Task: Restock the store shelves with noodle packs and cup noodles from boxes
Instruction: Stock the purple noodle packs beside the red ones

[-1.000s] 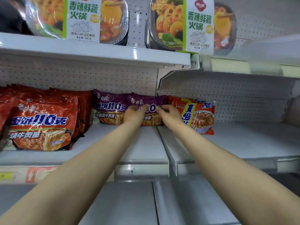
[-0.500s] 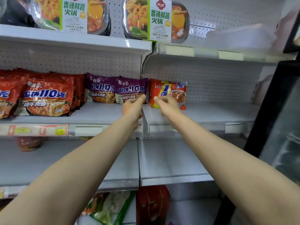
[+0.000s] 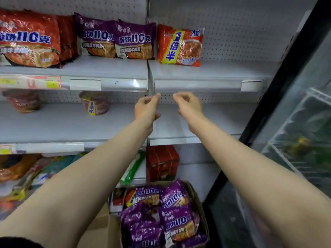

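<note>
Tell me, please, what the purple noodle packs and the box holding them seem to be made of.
Purple noodle packs: thin glossy plastic film, judging by the crinkles and bright glints. Box: probably brown cardboard, matte, with a plain raw-looking rim; little of it shows.

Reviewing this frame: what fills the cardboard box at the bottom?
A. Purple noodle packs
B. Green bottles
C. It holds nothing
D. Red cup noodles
A: the cardboard box below the two empty hands holds purple noodle packs, matching the purple ones on the upper shelf.
</note>
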The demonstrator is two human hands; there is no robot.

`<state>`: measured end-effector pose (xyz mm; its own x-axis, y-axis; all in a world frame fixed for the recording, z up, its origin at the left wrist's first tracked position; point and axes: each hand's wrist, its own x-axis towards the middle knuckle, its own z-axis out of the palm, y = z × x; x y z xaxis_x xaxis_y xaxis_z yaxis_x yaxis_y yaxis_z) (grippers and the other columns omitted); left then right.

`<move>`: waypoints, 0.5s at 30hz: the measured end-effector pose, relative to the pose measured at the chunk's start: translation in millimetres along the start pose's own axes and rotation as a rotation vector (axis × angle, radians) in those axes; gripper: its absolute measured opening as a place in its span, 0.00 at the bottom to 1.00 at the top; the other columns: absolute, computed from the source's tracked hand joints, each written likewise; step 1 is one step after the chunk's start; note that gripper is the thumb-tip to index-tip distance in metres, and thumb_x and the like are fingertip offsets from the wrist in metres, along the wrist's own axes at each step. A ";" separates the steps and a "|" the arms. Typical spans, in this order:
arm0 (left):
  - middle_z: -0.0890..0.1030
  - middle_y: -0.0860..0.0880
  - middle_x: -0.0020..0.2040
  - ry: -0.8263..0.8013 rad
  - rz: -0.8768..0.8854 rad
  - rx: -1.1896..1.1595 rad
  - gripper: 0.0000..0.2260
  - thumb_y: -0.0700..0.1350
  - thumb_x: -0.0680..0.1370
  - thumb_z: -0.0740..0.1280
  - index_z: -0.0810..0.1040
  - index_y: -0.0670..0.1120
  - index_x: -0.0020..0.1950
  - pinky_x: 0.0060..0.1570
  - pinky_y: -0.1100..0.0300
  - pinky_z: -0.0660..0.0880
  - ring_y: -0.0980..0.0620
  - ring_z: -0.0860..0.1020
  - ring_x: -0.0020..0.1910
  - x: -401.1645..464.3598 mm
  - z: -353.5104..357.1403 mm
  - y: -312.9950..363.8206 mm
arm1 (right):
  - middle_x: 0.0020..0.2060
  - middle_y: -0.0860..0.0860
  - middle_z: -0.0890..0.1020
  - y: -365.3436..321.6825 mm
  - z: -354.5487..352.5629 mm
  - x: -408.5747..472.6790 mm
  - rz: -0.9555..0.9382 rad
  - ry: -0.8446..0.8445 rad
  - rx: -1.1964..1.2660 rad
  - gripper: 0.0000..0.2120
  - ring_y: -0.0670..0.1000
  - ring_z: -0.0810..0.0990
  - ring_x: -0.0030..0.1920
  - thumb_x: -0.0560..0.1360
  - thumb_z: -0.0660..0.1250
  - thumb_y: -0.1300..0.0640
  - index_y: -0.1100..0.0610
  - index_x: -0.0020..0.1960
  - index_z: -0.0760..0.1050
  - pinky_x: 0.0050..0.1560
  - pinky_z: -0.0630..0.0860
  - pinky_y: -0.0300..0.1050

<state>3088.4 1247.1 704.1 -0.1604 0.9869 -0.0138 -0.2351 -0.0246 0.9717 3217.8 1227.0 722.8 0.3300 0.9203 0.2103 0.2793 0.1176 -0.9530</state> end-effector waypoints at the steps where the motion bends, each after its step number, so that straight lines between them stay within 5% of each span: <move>1: 0.79 0.48 0.53 0.005 -0.028 0.012 0.14 0.54 0.78 0.72 0.78 0.45 0.56 0.49 0.51 0.83 0.52 0.78 0.52 -2.5 -2.0 -13.2 | 0.55 0.46 0.82 12.6 -0.5 -6.4 0.024 0.002 -0.014 0.14 0.47 0.80 0.54 0.78 0.69 0.47 0.53 0.59 0.80 0.61 0.80 0.55; 12: 0.82 0.45 0.49 0.013 -0.459 0.166 0.10 0.51 0.79 0.70 0.77 0.45 0.53 0.38 0.58 0.79 0.54 0.78 0.41 -35.5 -45.6 -193.6 | 0.53 0.49 0.84 199.3 7.5 -63.7 0.488 -0.066 -0.222 0.13 0.51 0.81 0.57 0.78 0.69 0.48 0.54 0.57 0.81 0.61 0.77 0.50; 15: 0.80 0.47 0.46 -0.003 -0.584 0.243 0.09 0.51 0.79 0.71 0.76 0.47 0.48 0.46 0.49 0.80 0.52 0.77 0.40 -46.6 -58.4 -240.3 | 0.51 0.49 0.83 250.8 6.6 -83.7 0.647 -0.073 -0.268 0.11 0.50 0.81 0.53 0.78 0.68 0.48 0.53 0.56 0.80 0.57 0.77 0.46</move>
<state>3096.4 1197.7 457.4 -0.0683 0.8270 -0.5581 -0.0585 0.5551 0.8297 3254.2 1181.9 464.7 0.4462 0.7982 -0.4046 0.2627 -0.5490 -0.7935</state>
